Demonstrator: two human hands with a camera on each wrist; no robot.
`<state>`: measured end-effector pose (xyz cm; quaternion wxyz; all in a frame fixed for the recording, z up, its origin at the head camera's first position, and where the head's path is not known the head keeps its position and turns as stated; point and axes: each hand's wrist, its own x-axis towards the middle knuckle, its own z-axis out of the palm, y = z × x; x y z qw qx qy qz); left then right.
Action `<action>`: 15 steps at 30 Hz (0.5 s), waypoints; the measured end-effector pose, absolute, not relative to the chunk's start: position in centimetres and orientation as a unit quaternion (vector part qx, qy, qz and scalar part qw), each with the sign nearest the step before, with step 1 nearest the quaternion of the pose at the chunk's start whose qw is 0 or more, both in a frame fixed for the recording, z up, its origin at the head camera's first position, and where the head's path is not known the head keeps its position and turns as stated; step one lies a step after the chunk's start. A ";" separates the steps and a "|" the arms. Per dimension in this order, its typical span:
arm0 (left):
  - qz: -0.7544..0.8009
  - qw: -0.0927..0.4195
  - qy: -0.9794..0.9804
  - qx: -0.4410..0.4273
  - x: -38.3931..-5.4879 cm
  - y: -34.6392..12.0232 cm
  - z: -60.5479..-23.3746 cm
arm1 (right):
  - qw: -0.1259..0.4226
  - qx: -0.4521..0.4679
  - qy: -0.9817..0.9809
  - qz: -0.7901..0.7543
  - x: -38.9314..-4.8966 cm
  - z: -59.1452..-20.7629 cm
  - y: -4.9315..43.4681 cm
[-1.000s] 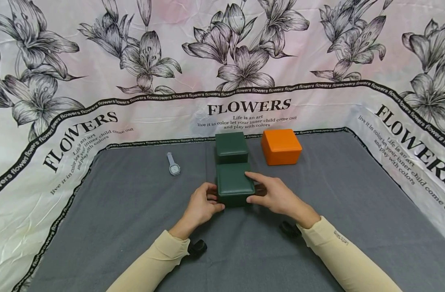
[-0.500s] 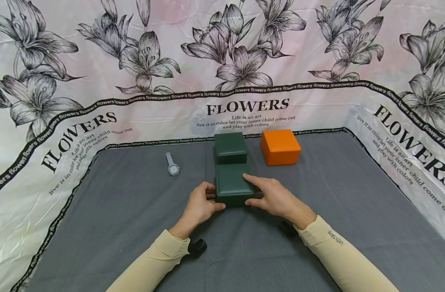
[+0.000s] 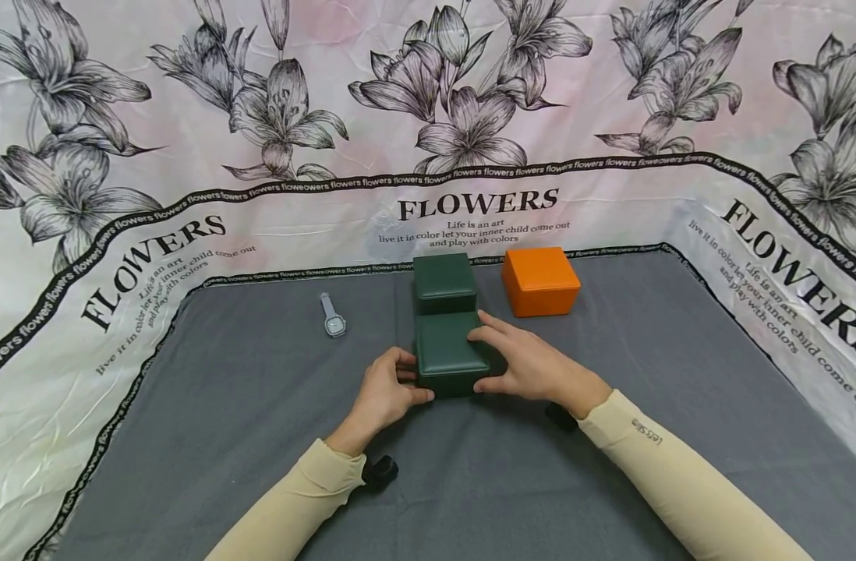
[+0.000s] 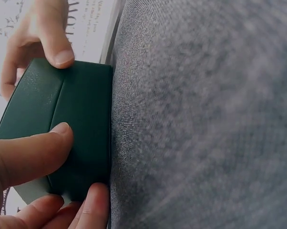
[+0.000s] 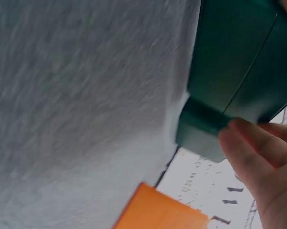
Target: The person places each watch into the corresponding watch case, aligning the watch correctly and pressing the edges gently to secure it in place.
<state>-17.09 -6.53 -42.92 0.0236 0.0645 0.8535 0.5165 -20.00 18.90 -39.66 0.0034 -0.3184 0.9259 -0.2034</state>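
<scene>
A green leather-like box (image 3: 447, 347) sits on the cloth in front of a second green box (image 3: 444, 278). My left hand (image 3: 384, 396) grips its near left corner, thumb on the front face and fingers along the left side. On the right, my other hand (image 3: 536, 368) holds the same box, thumb at the near right corner and fingers reaching the lid's right edge. The left wrist view shows a seam across the front box (image 4: 84, 105), its lid down. In the right wrist view, my fingertips (image 5: 234, 136) are at the box's far end.
An orange box (image 3: 542, 282) stands at the back right, apart from the green ones. To the left lies a wristwatch (image 3: 333, 319) with a light strap. A flower-printed cloth (image 3: 477, 206) rises behind and beside the grey tablecloth (image 3: 245, 374).
My right hand's fingers have spread and slid farther back along the front box's right side. The left hand stays in place, and the boxes have not visibly moved.
</scene>
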 end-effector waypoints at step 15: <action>0.514 0.042 0.855 0.054 -17.2 -6.6 -42.7 | 0.024 -0.326 0.905 -0.273 -22.1 -40.3 19.3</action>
